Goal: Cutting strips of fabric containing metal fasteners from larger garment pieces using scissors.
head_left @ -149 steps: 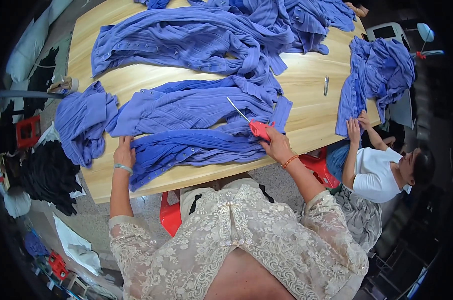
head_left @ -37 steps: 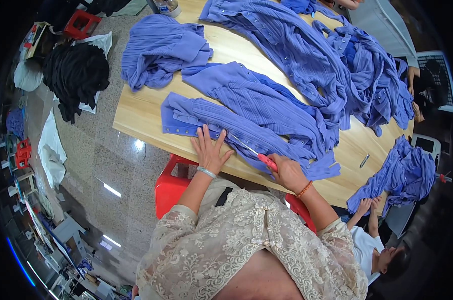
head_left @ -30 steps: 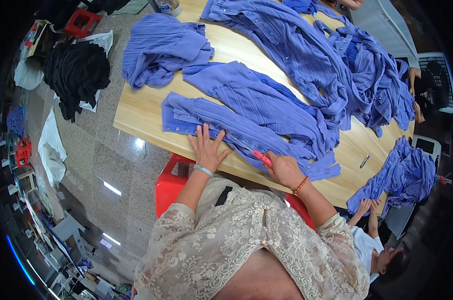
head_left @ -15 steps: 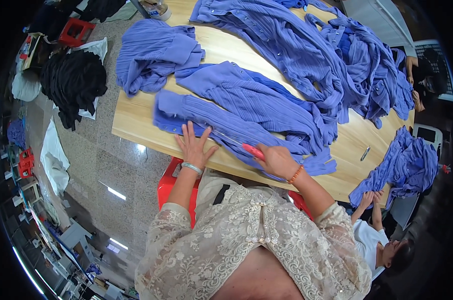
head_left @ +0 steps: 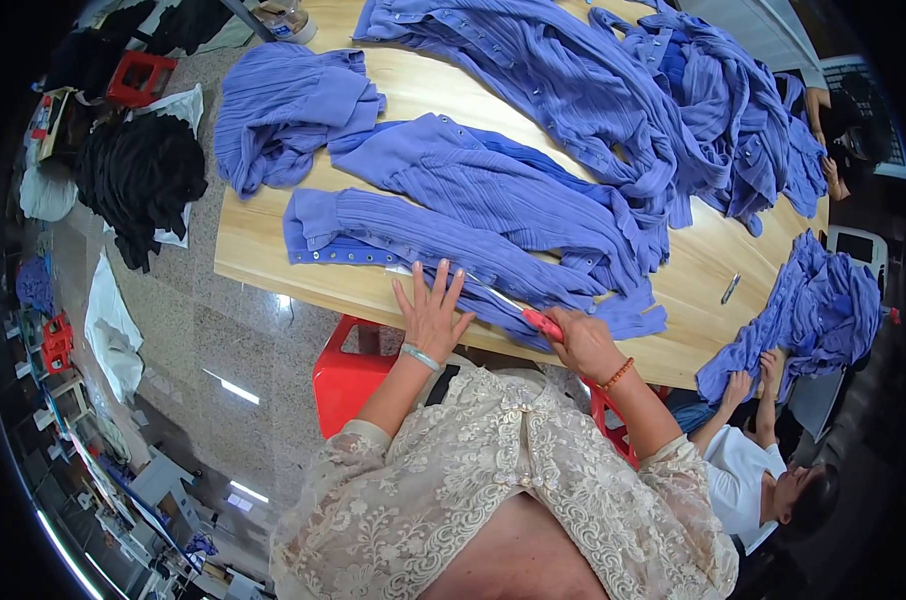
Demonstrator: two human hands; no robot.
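A blue-violet ribbed cardigan (head_left: 403, 225) lies along the table's near edge, a row of small round snaps or eyelets running down its border. My left hand (head_left: 433, 312) rests on that border with the fingers spread flat. To its right, my right hand (head_left: 585, 345) is closed around the red handle of a tool (head_left: 541, 323). A long thin metal shaft extends from the handle, its tip on the cardigan close to my left fingers. The tool's exact kind cannot be made out.
More blue-violet garments (head_left: 573, 90) cover the wooden table (head_left: 263, 240), and a small metal tool (head_left: 731, 288) lies at right. Two people handle garments on the right side. Red stools (head_left: 348, 375) stand under the near edge. Black cloth (head_left: 143, 175) is heaped at left.
My left hand has slid to the right along the cardigan's border. My right hand, with the red-handled tool, has moved right and slightly nearer to me. The view has shifted a little.
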